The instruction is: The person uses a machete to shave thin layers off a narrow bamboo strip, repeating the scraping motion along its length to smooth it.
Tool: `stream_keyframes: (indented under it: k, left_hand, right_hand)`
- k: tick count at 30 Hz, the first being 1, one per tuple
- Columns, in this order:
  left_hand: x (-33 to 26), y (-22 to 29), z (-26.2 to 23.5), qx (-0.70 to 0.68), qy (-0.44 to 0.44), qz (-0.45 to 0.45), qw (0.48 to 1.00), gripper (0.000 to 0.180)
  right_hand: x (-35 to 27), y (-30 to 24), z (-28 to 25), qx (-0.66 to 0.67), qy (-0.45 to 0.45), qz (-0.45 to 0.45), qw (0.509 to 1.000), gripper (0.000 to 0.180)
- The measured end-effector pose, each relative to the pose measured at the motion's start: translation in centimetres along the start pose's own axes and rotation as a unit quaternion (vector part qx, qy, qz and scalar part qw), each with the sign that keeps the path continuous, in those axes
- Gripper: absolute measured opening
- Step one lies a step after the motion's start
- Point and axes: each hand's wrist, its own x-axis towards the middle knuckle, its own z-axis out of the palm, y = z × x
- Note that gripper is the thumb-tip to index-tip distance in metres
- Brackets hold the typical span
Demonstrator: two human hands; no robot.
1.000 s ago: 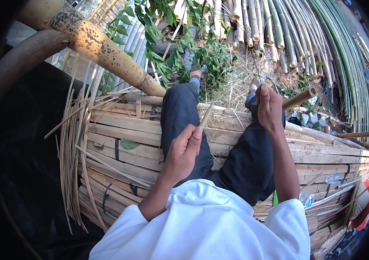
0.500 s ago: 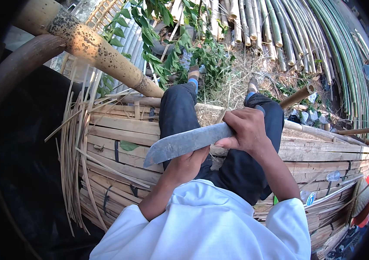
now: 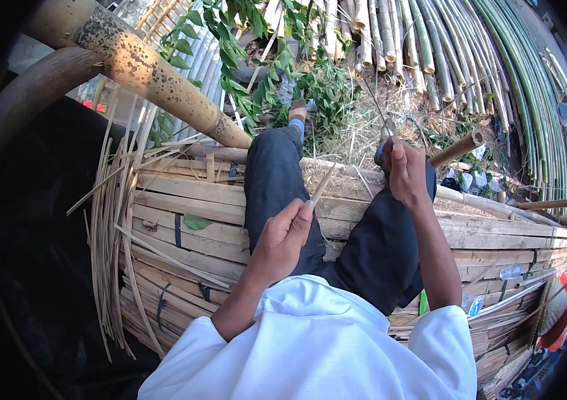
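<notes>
My left hand (image 3: 282, 235) is closed around a short, pale bamboo sliver (image 3: 323, 185), whose pointed end sticks up past my thumb. My right hand (image 3: 408, 173) is raised above my right knee and grips a machete (image 3: 379, 107). The blade is turned almost edge-on, so it looks like a thin dark line pointing away and to the left. Blade and sliver are apart. Its handle is mostly hidden inside my fist.
I sit on bundled bamboo slats (image 3: 190, 191). A thick bamboo pole (image 3: 157, 83) slants across the upper left, above loose thin strips (image 3: 107, 247). Stacked bamboo poles (image 3: 443, 53) lie ahead, beside leafy branches (image 3: 327, 93). A cut pole end (image 3: 460, 148) juts near my right knee.
My right hand has lifted the machete up and away, turning its blade from broad side to edge-on. The bamboo sliver in my left hand, hidden behind the blade before, now shows.
</notes>
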Motion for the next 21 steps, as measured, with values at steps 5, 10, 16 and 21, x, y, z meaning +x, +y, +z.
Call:
stream_keyframes:
  k: [5, 10, 16, 21]
  left_hand:
    - [0.6, 0.1, 0.3, 0.073, 0.03, 0.02, 0.997, 0.034]
    - [0.7, 0.3, 0.8, 0.164, 0.046, 0.061, 0.983, 0.026]
    - [0.3, -0.7, 1.3, 0.278, 0.1, 0.177, 0.939, 0.022]
    - [1.0, 0.0, 0.7, 0.253, 0.086, 0.158, 0.951, 0.023]
  right_hand:
    - [-1.4, -3.2, 0.4, -0.001, -0.032, -0.122, 0.992, 0.058]
    - [-1.7, -6.5, 0.9, -0.073, -0.052, -0.19, 0.978, 0.059]
    - [-1.6, -6.6, 1.2, -0.117, -0.061, -0.217, 0.967, 0.062]
    - [-1.3, -5.3, 1.3, -0.162, -0.049, -0.212, 0.962, 0.062]
